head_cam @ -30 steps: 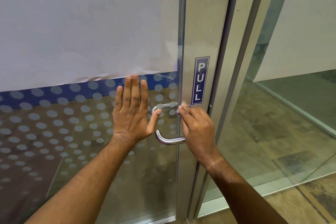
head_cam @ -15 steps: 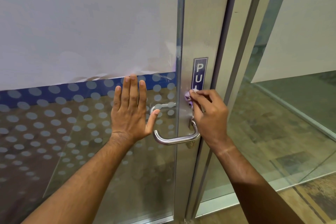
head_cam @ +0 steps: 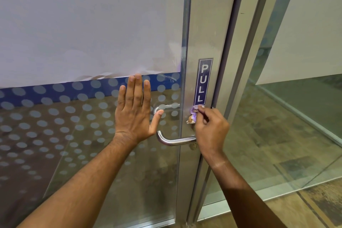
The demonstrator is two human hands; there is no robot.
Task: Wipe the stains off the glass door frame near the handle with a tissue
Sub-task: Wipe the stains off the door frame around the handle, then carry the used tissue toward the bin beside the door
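Observation:
A silver metal door frame runs upright at centre, with a blue PULL sticker on it. A curved steel handle juts out to the left below the sticker. My right hand pinches a small crumpled tissue against the frame, just under the sticker and above the handle. My left hand lies flat on the glass pane left of the handle, fingers spread and pointing up.
The glass carries white paper above and a dotted film with a blue band below. A second frame post and a glass wall stand to the right, with patterned floor beneath.
My right hand with the tissue rose from beside the handle up to the sticker's lower part, then dropped slightly to just beneath it. My left hand has stayed flat on the glass.

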